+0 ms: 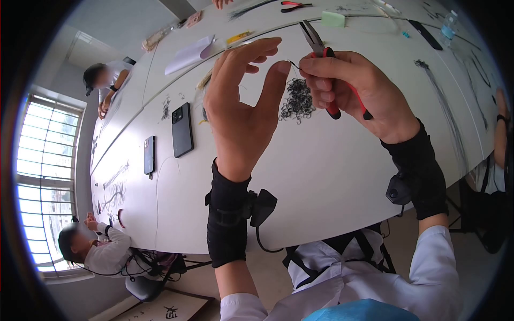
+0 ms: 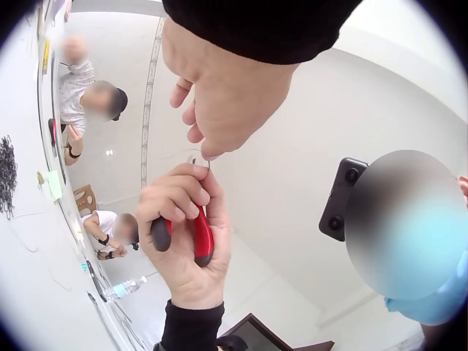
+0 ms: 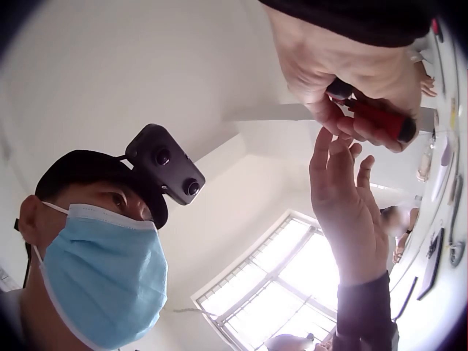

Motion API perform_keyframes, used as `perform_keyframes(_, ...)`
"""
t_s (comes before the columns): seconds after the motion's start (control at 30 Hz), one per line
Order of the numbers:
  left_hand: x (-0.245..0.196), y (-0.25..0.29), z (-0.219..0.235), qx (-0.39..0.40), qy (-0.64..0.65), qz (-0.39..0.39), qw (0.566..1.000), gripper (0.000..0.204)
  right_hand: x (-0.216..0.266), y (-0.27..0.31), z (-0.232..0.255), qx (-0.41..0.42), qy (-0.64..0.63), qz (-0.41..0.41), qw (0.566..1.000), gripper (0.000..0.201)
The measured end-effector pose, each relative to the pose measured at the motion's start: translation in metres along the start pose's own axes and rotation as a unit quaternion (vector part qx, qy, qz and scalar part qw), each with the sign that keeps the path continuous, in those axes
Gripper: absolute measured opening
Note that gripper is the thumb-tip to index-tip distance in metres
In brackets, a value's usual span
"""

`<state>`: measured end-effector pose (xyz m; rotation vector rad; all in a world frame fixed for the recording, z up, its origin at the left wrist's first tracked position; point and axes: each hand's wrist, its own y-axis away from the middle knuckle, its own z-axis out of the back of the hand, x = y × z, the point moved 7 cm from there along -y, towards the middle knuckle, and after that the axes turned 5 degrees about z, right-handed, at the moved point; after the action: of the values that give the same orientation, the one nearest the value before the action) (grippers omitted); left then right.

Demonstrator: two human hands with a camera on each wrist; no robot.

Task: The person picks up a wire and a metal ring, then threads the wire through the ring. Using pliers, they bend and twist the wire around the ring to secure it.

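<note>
My right hand [image 1: 358, 80] holds pliers with red and black handles [image 1: 311, 37], their jaws pointing up and away from me. Its thumb and forefinger also pinch a short, thin dark wire piece [image 1: 294, 64]. Beside it is my left hand [image 1: 241, 101], fingers spread and thumb tip right at the wire's end. In the left wrist view the pliers' red handle [image 2: 203, 238] sticks out below the right fingers. On the white table [image 1: 316, 171], beyond the hands, lies a pile of small bent black wire pieces [image 1: 297, 100].
Left of my hands lie a large black phone [image 1: 182, 130] and a smaller phone [image 1: 149, 155]. Farther back are white paper [image 1: 190, 55], a green note [image 1: 333, 20] and other red-handled pliers [image 1: 295, 6]. A water bottle [image 1: 448, 28] stands at the far right. Other people sit around the table.
</note>
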<state>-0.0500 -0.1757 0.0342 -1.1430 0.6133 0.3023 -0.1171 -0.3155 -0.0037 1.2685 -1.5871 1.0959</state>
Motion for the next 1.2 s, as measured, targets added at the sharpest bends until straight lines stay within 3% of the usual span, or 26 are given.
perform_keyframes(0.07, 0.009, 0.003, 0.001, -0.014, 0.085, 0.107, 0.990, 0.015, 0.004, 0.000, 0.001, -0.021, 0.053, 0.030, 0.998, 0.022)
perform_keyframes(0.17, 0.016, 0.008, -0.009, 0.049, 0.189, 0.234, 0.952, 0.019, 0.012, 0.001, 0.003, -0.050, 0.131, 0.074, 0.987, 0.023)
perform_keyframes(0.33, 0.017, 0.010, -0.014, 0.060, 0.272, 0.263, 0.924, 0.019, 0.017, 0.003, -0.001, -0.068, 0.210, 0.162, 0.962, 0.025)
perform_keyframes(0.53, 0.019, 0.012, -0.016, 0.068, 0.313, 0.279, 0.905, 0.017, 0.021, 0.006, -0.005, -0.073, 0.243, 0.168, 0.953, 0.021)
perform_keyframes(0.73, 0.022, 0.015, -0.022, 0.082, 0.385, 0.298, 0.870, 0.015, 0.018, 0.005, -0.004, -0.079, 0.264, 0.237, 0.931, 0.019)
perform_keyframes(1.2, 0.026, 0.016, -0.025, 0.100, 0.430, 0.303, 0.845, 0.014, 0.017, 0.006, -0.009, -0.045, 0.219, 0.181, 0.958, 0.020)
